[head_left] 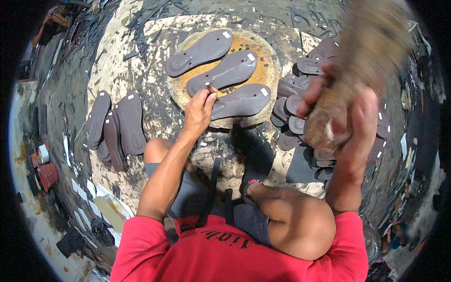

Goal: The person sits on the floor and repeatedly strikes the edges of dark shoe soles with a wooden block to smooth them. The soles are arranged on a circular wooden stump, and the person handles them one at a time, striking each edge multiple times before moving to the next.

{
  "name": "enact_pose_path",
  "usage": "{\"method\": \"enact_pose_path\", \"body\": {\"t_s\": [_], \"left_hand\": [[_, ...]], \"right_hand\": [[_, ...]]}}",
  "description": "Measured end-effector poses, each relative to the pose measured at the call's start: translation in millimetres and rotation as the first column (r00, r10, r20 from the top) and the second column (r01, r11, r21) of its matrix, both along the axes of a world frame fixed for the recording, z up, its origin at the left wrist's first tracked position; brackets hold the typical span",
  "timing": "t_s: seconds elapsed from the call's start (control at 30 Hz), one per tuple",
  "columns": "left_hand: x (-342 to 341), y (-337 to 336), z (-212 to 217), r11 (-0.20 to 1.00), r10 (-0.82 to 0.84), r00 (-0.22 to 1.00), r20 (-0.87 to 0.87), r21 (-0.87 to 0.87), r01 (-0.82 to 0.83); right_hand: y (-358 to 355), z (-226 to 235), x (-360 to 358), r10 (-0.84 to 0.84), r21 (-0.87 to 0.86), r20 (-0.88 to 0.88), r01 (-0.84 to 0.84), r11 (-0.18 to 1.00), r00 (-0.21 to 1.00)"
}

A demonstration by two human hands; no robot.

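- Floor sheet [155,61]: pale, dark-blotched, spread under the round board [266,73], my landmark.
- Round board: rust-coloured, carries three soles side by side, toe ends to the right.
- Mallet [369,47]: thick wood, motion-blurred, held up right of the board. Right hand [358,113] wrapped firmly round its lower end; finger detail smeared.
- Right stack [290,107]: many soles heaped right of the board, partly screened by mallet and right hand.
- Left stack [130,124]: several soles to the left and nearer than the board, white labels showing. Worked or waiting, either stack: cannot tell.
- On the board: upper sole [199,53], middle sole [225,70], lower sole [244,101]. Dark holes near toe ends, so that part looks done; heel-end work on the middle one seems under way.
- Left hand [199,110]: thumb and fingertips pinched on a small bright-tipped tool [207,83], probably a punch, over the middle heel. It covers part of the lower heel; progress there unclear.
- Chips [247,46]: dark bits littering the board between soles, slightly in the way.
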State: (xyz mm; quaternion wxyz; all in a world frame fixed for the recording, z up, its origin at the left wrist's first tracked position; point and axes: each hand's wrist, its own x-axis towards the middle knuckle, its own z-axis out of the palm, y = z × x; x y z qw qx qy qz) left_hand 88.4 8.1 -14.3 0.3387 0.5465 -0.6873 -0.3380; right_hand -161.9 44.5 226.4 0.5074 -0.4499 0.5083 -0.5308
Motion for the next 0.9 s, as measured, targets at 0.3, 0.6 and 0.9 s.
{"method": "enact_pose_path", "body": {"t_s": [0.3, 0.6, 0.9], "left_hand": [[-2.2, -8.1, -11.3, 0.937, -0.231, 0.940, 0.252, -0.204, 0.285], [-5.2, 28.8, 8.1, 0.956, 0.156, 0.977, -0.145, 0.270, -0.113], [-2.6, 34.2, 3.6, 1.000, -0.001, 1.000, 0.010, 0.031, 0.001]], "right_hand": [[63.4, -213.9, -4.7, 0.369, 0.567, 0.313, -0.484, 0.667, 0.875], [89.7, -230.8, -0.3, 0.200, 0.648, 0.273, -0.334, 0.685, 0.941], [37.1, -26.7, -20.7, 0.086, 0.319, 0.026, -0.089, 0.943, 0.996]]}}
